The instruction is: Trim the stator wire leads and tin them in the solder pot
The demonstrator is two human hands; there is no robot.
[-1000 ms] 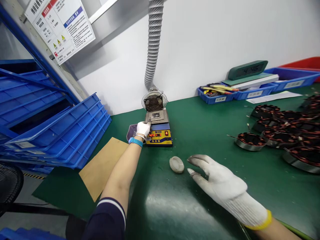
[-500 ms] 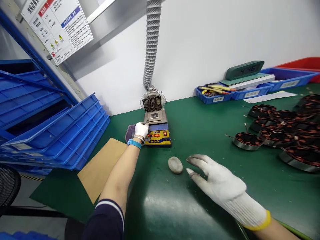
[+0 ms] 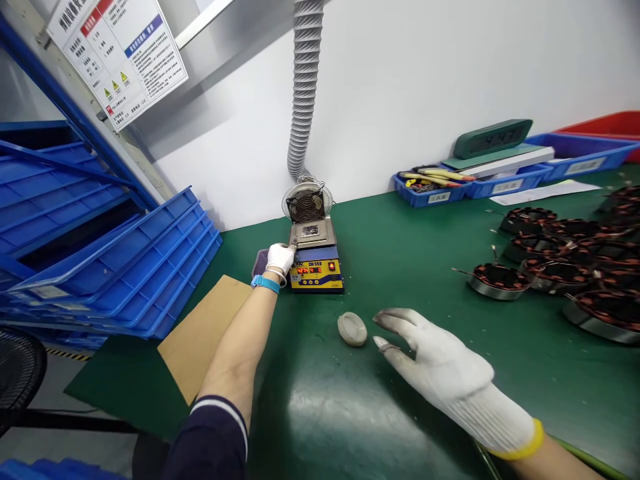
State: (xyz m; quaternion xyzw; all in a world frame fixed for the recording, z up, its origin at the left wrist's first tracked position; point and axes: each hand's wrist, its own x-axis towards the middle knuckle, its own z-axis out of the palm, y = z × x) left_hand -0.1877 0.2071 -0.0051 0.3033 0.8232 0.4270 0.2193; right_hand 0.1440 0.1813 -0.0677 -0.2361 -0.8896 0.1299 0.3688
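Observation:
My left hand [image 3: 280, 258], in a white glove with a blue wrist strap, reaches out to the left edge of a small solder pot [image 3: 315, 257] with a red digital readout. Its fingers are closed on a small grey metal tool whose tip touches the pot's top plate. My right hand [image 3: 440, 367], also gloved, lies flat on the green mat [image 3: 400, 267] with its fingers spread and holds nothing. Its fingertips are just right of a small round grey dish [image 3: 352, 329], not touching it.
A ribbed fume hose [image 3: 304, 87] with a fan hangs behind the pot. Stacked blue trays [image 3: 115, 267] lean at the left, beside a brown card sheet [image 3: 205, 333]. Several copper-wound stators [image 3: 500, 279] lie at the right. Blue tool bins [image 3: 435, 187] line the back wall.
My left hand has shifted slightly left along the pot's edge. My right hand and the dish have stayed where they were.

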